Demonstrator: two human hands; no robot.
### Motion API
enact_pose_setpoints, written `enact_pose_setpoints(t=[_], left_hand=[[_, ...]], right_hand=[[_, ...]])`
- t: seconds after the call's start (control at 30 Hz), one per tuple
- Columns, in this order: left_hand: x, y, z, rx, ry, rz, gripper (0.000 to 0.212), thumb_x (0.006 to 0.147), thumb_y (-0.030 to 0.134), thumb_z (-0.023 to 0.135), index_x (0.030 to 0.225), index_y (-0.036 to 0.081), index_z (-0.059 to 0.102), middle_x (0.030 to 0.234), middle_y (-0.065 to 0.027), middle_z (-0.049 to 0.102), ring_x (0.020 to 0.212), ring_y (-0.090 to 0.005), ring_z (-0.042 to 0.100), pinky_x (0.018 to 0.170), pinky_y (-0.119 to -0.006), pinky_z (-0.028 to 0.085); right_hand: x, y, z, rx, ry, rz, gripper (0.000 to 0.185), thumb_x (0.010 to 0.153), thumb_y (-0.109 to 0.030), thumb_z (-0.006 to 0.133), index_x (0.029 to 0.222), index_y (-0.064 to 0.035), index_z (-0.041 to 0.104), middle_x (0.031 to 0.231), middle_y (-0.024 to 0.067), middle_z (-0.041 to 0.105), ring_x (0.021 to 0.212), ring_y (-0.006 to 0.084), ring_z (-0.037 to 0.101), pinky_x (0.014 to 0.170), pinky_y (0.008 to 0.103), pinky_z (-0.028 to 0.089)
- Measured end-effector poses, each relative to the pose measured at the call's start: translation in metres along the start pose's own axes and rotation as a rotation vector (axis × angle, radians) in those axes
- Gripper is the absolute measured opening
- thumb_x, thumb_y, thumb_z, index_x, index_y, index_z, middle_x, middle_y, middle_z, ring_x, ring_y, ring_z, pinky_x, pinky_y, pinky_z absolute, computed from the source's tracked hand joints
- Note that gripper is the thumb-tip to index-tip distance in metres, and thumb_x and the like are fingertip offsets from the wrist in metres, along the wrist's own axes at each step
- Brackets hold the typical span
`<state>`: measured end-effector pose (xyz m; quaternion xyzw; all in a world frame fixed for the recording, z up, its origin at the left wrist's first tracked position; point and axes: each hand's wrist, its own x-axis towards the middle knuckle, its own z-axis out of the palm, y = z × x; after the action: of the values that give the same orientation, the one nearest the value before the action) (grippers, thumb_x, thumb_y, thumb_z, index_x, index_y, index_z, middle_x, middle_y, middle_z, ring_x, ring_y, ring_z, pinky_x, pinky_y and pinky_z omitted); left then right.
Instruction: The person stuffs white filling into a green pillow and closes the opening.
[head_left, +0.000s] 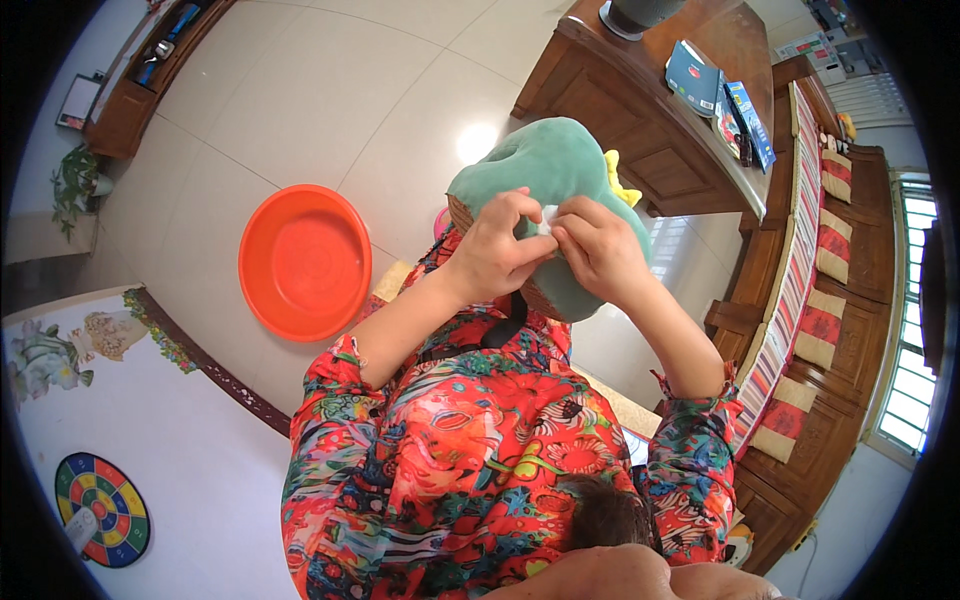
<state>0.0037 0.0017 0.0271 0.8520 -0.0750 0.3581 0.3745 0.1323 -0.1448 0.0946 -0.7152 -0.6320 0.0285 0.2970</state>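
A green plush cushion or toy (555, 150) with a yellow bow-like trim (621, 180) and brown patches lies on the person's lap. Over it, both hands meet at a small white piece (549, 217), perhaps a tag or tissue. My left hand (501, 244) has its thumb and index finger curled towards the piece's left side. My right hand (598, 240) pinches the piece from the right. Whether the piece is attached to the plush cannot be told.
An orange-red plastic basin (304, 262) stands on the tiled floor at the left. Beyond the lap is a wooden table (622, 112) bearing books (694, 79). A wooden bench (832, 390) with patterned cushions runs along the right. A dartboard (103, 510) hangs at lower left.
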Motion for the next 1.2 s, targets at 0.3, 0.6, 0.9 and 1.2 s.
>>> enact_pose_setpoints(t=[0.3, 0.6, 0.9, 1.2], left_hand=[[0.004, 0.009, -0.009, 0.005, -0.137, 0.001, 0.018, 0.076, 0.006, 0.073, 0.092, 0.010, 0.067, 0.111, -0.0064, 0.058, 0.103, -0.0253, 0.060, 0.108, -0.048, 0.040], [0.013, 0.013, -0.009, 0.006, -0.101, -0.085, 0.015, 0.080, 0.005, 0.069, 0.094, 0.008, 0.064, 0.101, -0.0047, 0.062, 0.095, -0.0239, 0.062, 0.113, -0.047, 0.033], [0.017, 0.008, -0.008, -0.054, -0.139, -0.088, 0.015, 0.082, 0.004, 0.067, 0.095, 0.009, 0.064, 0.090, -0.0040, 0.064, 0.089, -0.0234, 0.064, 0.113, -0.045, 0.031], [0.018, 0.008, -0.009, -0.079, -0.211, -0.047, 0.018, 0.080, 0.005, 0.069, 0.096, 0.009, 0.064, 0.105, -0.0052, 0.060, 0.101, -0.0245, 0.058, 0.109, -0.042, 0.031]], right_hand=[[-0.001, 0.001, -0.025, 0.010, -0.651, 0.047, 0.030, 0.074, -0.021, 0.064, 0.097, -0.0028, 0.065, 0.089, 0.0142, 0.064, 0.084, 0.0312, 0.061, 0.093, 0.0412, 0.041], [-0.015, -0.004, -0.010, 0.298, -0.040, 0.320, 0.037, 0.071, -0.014, 0.083, 0.099, -0.0032, 0.061, 0.105, 0.0118, 0.061, 0.102, 0.0337, 0.059, 0.090, 0.0416, 0.047], [-0.040, -0.014, -0.022, -0.142, 0.105, 0.232, 0.049, 0.076, -0.013, 0.079, 0.123, -0.0061, 0.065, 0.124, 0.0141, 0.057, 0.110, 0.0316, 0.057, 0.094, 0.0421, 0.047], [-0.024, -0.004, -0.009, 0.080, 0.062, 0.107, 0.031, 0.083, -0.027, 0.071, 0.099, -0.0012, 0.067, 0.094, 0.0139, 0.067, 0.093, 0.0320, 0.059, 0.082, 0.0423, 0.048]])
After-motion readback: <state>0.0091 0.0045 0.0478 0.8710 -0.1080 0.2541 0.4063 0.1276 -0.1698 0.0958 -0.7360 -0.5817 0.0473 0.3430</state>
